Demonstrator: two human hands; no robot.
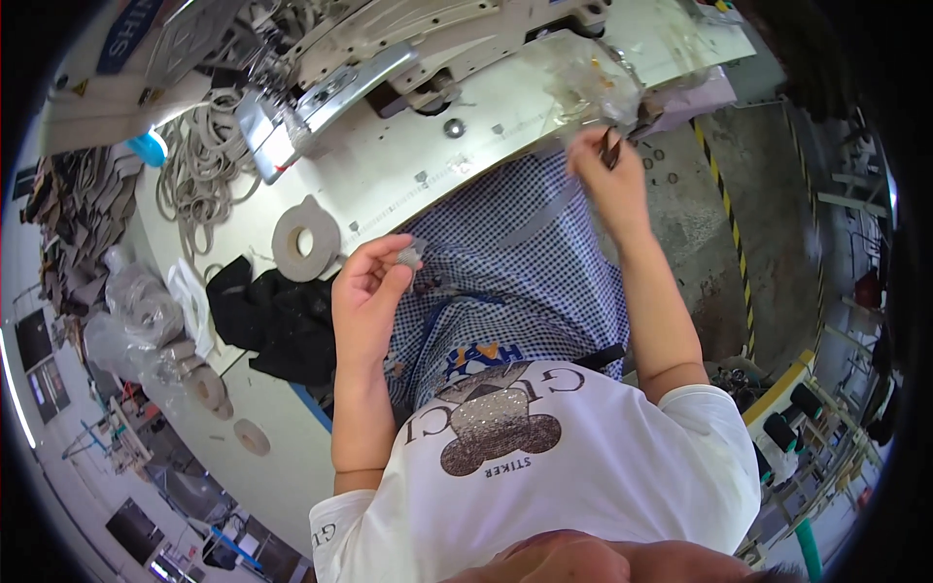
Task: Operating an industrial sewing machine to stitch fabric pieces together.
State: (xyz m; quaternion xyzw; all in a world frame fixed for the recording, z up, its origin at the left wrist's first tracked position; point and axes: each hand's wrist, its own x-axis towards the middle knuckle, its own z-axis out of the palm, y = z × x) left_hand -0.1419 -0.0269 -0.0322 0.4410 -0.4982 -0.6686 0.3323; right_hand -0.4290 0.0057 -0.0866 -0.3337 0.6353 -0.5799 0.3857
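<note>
Nearest the camera, part of the person's head point(564, 564) was cut off by the lower edge, with a white printed T-shirt point(622, 457) seen beyond it. Over a blue checked apron point(554, 301), the two hands were held well apart. A small grey piece point(414, 255) was pinched at the fingertips of the left hand point(367, 282), and a dark tool point(609, 149) was clamped in the right hand point(607, 180). Below the right hand a blurred grey strip point(544, 222) was stretched across the apron; whether it was gripped could not be told. On the white table point(389, 160), a roll of grey tape point(287, 255) was set near the left hand, beside black cloth point(282, 321); grey loops point(199, 165) were heaped farther off.
</note>
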